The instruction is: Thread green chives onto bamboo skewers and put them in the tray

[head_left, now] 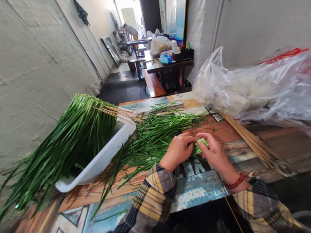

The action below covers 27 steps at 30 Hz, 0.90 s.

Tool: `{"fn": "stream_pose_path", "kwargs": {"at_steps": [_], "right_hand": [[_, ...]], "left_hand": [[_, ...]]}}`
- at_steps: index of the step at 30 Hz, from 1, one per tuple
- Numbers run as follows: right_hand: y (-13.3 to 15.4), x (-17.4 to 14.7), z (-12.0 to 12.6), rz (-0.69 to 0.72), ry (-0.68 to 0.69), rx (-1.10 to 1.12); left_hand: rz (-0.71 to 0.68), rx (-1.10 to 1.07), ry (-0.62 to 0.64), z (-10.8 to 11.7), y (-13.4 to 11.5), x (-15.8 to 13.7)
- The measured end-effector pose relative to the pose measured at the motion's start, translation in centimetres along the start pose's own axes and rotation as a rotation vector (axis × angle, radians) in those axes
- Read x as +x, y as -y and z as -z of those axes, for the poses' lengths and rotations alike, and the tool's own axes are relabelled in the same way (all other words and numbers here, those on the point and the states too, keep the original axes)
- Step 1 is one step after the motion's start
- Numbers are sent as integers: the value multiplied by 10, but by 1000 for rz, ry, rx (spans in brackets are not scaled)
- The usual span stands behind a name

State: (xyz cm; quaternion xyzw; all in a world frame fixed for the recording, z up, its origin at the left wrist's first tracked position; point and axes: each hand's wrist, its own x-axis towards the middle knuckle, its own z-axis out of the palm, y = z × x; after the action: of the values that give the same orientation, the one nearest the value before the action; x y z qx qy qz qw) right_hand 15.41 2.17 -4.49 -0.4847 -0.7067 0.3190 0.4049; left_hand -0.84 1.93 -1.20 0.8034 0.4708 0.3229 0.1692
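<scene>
Chive bundle [200, 145] mostly hidden between both hands at table centre; left hand [178, 151] and right hand [215, 153] both pinch it closed. A thin skewer [227, 203] runs below the right wrist, its tip hard to make out. Loose chives [150, 141], heaped tray [100, 161], skewers [254, 144], plastic bags [272, 90] crowd the painted wood table [71, 216]. Narrow white-brick room.
</scene>
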Motion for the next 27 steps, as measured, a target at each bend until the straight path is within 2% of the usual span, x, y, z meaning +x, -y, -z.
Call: {"fn": "stream_pose_path", "kwargs": {"at_steps": [3, 8, 10, 18, 23, 27], "right_hand": [[-6, 2, -2, -23, 38, 18], [-8, 5, -4, -68, 34, 23], [-6, 4, -3, -72, 33, 11], [-5, 5, -3, -67, 29, 18], [-5, 4, -4, -73, 33, 32], [-5, 4, -3, -71, 26, 26]], "left_hand": [[24, -7, -8, 2, 4, 1], [213, 76, -173, 7, 22, 8], [225, 147, -188, 7, 29, 12], [238, 516, -43, 5, 32, 18], [214, 571, 32, 7, 30, 14], [187, 542, -12, 8, 27, 13]]}}
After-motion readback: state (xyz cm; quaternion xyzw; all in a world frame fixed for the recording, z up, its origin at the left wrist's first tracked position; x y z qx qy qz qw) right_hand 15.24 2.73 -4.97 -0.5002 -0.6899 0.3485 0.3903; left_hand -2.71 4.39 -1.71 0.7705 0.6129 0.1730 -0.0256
